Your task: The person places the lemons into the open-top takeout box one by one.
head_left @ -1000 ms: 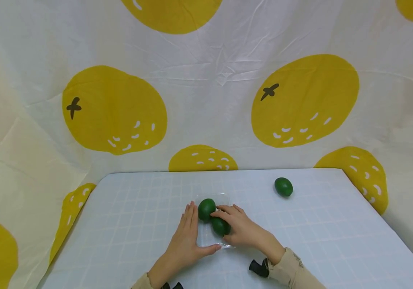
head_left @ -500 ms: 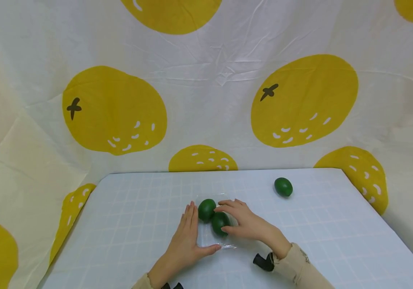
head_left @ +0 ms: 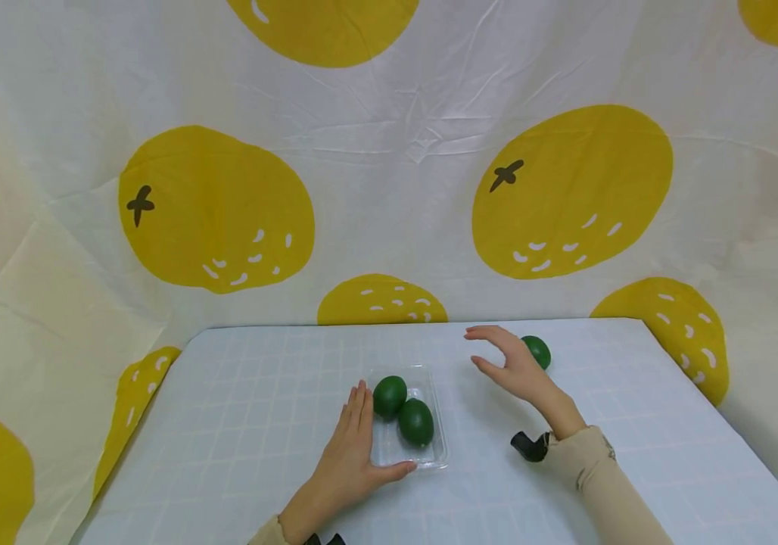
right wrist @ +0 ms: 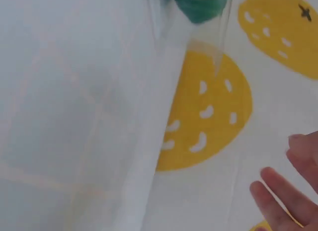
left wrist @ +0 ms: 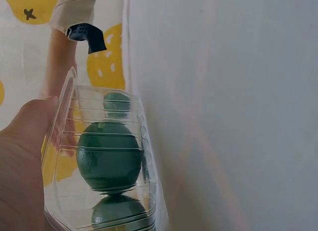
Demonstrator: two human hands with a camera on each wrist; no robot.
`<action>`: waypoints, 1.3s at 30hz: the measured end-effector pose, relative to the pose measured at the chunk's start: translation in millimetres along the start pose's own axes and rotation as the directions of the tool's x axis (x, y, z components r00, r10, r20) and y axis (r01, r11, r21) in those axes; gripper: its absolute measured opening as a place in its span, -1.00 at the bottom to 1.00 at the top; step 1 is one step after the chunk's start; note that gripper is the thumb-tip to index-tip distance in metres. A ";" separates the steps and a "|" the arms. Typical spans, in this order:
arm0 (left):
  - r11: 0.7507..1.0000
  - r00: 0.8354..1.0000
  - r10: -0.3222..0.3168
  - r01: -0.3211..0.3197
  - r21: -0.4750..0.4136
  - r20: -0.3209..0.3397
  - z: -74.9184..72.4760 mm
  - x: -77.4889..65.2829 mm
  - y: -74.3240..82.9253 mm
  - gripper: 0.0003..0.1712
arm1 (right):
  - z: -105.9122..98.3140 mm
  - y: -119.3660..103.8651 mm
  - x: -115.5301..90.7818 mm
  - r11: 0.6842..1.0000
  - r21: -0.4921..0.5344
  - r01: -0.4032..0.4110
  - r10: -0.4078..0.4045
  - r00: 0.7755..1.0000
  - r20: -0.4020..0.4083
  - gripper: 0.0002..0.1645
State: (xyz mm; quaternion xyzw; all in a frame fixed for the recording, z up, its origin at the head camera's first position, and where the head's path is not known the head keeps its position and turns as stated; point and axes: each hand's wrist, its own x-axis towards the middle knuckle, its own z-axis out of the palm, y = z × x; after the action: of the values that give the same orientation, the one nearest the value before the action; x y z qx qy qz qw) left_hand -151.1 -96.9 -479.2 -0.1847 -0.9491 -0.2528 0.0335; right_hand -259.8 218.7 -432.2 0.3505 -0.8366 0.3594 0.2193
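A clear plastic tray (head_left: 440,446) stands on the pale checked tabletop (head_left: 259,424), in front of the person. Two dark green ovals lie inside it: a rear green oval (head_left: 390,397) towards the far left, and a front green oval (head_left: 416,423), nearer and to the right, the two close together. The left hand (head_left: 351,458) rests against the tray, its fingers straight and side by side along the left wall, its thumb stretched along the near edge; it steadies the tray with a spread hand rather than closing round it. The right hand (head_left: 515,367) is raised to the right of the tray, well apart from it, with thumb and fingers parted in a loose curve and nothing held between them. Behind it, partly hidden, a third green oval (head_left: 537,352) lies near the far edge of the tabletop; whether hand and oval touch cannot be told. A black wrist mount (head_left: 530,446) sits at the cuff of a beige sleeve (head_left: 617,484) on the right arm. Beyond the tabletop hangs a whitish cloth (head_left: 389,189) printed with large yellow fruit shapes
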 end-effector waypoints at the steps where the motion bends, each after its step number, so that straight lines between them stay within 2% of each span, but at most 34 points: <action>1: 1.000 1.000 -0.001 0.001 0.003 0.001 0.2 -0.1 -0.2 0.52 | -3.3 6.9 -2.3 1.000 0.005 -0.015 0.015 0.999 -0.038 -0.54; 3: 1.000 1.000 -0.005 0.005 0.006 0.003 0.4 -0.1 -0.3 0.52 | -10.0 20.3 -8.0 0.998 0.015 -0.057 0.059 0.992 -0.109 -0.54; 6: 1.000 1.000 -0.011 0.011 0.012 0.010 0.3 0.2 -0.1 0.52 | -19.1 39.0 -17.8 0.990 0.029 -0.137 0.140 0.970 -0.198 -0.51; 10: 1.000 1.000 -0.019 0.019 0.001 0.019 -0.3 0.8 1.2 0.52 | -31.4 48.4 -29.3 0.958 0.074 -0.278 0.287 0.927 -0.240 -0.49; 13: 1.000 1.000 -0.020 0.020 -0.004 0.021 -0.4 0.8 1.8 0.52 | -41.2 40.2 -33.9 0.915 0.136 -0.379 0.401 0.890 -0.216 -0.46; 15: 1.000 1.000 -0.018 0.018 -0.004 0.022 -0.4 0.6 2.0 0.52 | -43.9 42.3 -37.7 0.888 0.181 -0.423 0.454 0.870 -0.192 -0.42; 19: 1.000 1.000 -0.016 0.016 0.000 0.019 -0.7 0.3 2.0 0.52 | -37.9 75.7 -53.5 0.834 0.256 -0.489 0.530 0.838 -0.128 -0.25; 21: 1.000 1.000 -0.016 0.016 0.003 0.015 -0.3 0.4 1.8 0.52 | -33.5 92.6 -61.1 0.797 0.285 -0.533 0.573 0.816 -0.075 -0.16; 25: 1.000 1.000 -0.019 0.019 0.012 0.013 0.1 0.6 1.2 0.52 | -29.8 103.5 -67.4 0.757 0.236 -0.609 0.620 0.784 0.033 -0.07; 29: 1.000 1.000 -0.022 0.022 0.012 0.014 0.4 0.1 0.5 0.52 | -27.4 105.5 -68.9 0.757 0.184 -0.627 0.625 0.777 0.072 -0.08; 34: 0.999 0.999 -0.027 0.027 0.017 0.017 1.2 0.0 -0.3 0.52 | -25.9 104.8 -69.2 0.771 0.190 -0.608 0.608 0.791 0.066 -0.07; 39: 0.999 0.999 -0.030 0.029 0.018 0.019 2.6 1.2 -0.5 0.53 | -25.9 103.3 -69.9 0.775 0.190 -0.602 0.605 0.795 0.049 -0.03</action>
State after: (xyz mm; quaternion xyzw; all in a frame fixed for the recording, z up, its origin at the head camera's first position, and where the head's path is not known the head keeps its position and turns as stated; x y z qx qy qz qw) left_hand -152.4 -95.6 -481.5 -0.1728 -0.9543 -0.2430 0.0222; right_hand -287.7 319.4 -504.9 0.0812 -0.8634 0.4939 0.0630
